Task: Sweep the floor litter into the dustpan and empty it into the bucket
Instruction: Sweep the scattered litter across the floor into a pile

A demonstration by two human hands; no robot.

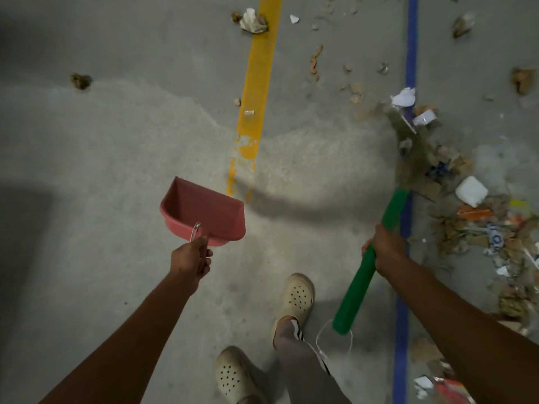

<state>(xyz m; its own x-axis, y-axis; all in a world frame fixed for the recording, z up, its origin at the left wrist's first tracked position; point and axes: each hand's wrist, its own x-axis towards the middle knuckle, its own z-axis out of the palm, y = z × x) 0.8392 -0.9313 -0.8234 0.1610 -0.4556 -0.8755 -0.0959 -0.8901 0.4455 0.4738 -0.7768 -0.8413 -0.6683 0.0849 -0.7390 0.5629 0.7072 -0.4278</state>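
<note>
Litter (pixel 478 225) lies piled at right, partly cut off. Left hand (pixel 191 258) grips the dustpan (pixel 204 212); right hand (pixel 385 246) grips the broom (pixel 364 266), its bristles blurred.

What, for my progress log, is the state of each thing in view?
dustpan: empty, held by its handle.
left hand: grips the dustpan handle.
broom: held, bristles blurred among litter.
right hand: grips the broom handle.
litter: scattered, none in dustpan.

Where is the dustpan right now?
Head view, left of centre: the left hand holds the pink dustpan just left of the yellow line's worn end, far from the litter pile at right.
</note>
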